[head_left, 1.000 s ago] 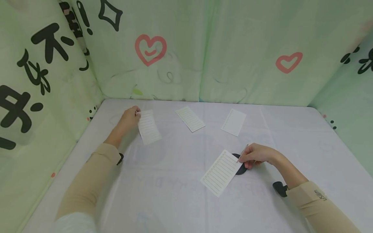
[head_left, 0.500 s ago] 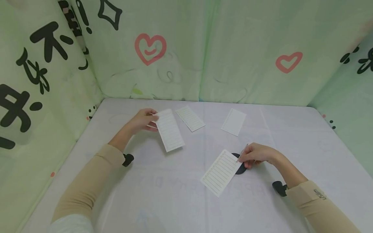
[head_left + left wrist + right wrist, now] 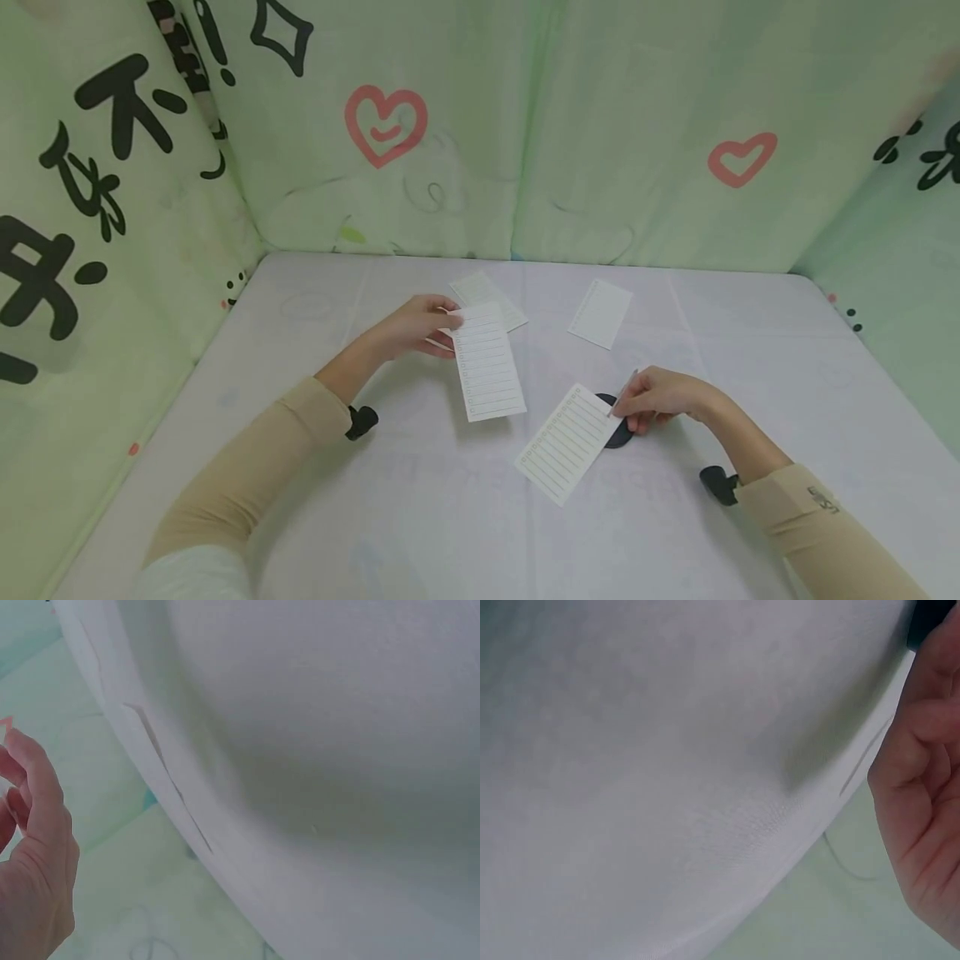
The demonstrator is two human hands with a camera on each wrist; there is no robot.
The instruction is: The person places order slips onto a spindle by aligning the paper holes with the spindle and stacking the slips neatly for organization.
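In the head view my left hand (image 3: 420,327) pinches a white lined note sheet (image 3: 489,362) by its upper left edge, thumb on top. The sheet hangs over the table and overlaps another lined sheet (image 3: 468,287) lying behind it. My right hand (image 3: 667,396) pinches a thin, pale strip-like thing (image 3: 624,392), whose kind I cannot tell. Its fingertips are right at the upper right corner of a tilted lined sheet (image 3: 566,446). A black round thing (image 3: 618,435) shows partly from under that sheet. The wrist views show the left hand (image 3: 37,855) and right hand (image 3: 922,780) at their edges.
One more lined sheet (image 3: 602,313) lies toward the back right of the white-covered table (image 3: 420,525). Green printed curtains (image 3: 600,125) close off the back and both sides. Black wrist cameras (image 3: 362,422) sit below each cuff.
My left hand has carried its note sheet rightward and nearer to me, from the back left to in front of the back middle sheet. My right hand has stayed in place.
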